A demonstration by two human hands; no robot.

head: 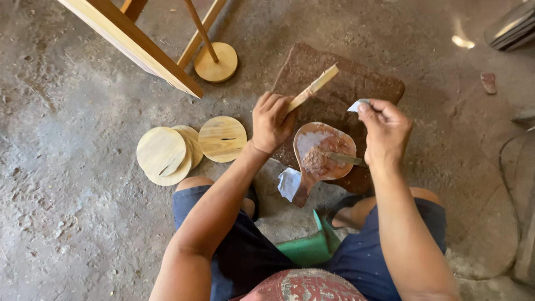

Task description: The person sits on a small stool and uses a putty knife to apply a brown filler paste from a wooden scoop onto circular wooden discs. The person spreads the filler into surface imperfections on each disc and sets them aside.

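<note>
My left hand (271,121) grips a thin pale wooden stick (314,87) that points up and to the right. My right hand (385,131) pinches a small white scrap (356,105) between its fingertips and also holds a metal putty knife (345,159). The knife's blade rests in brown paste on a rounded paddle-shaped board (320,151) lying between the two hands. Under the board lies a dark brown stained slab (345,81) on the concrete floor.
Three round pale wooden discs (189,147) lie overlapped on the floor to the left. A wooden frame (134,42) and a stand with a round base (215,62) are at the top left. A crumpled white paper (288,184) and a green object (312,245) sit by my knees.
</note>
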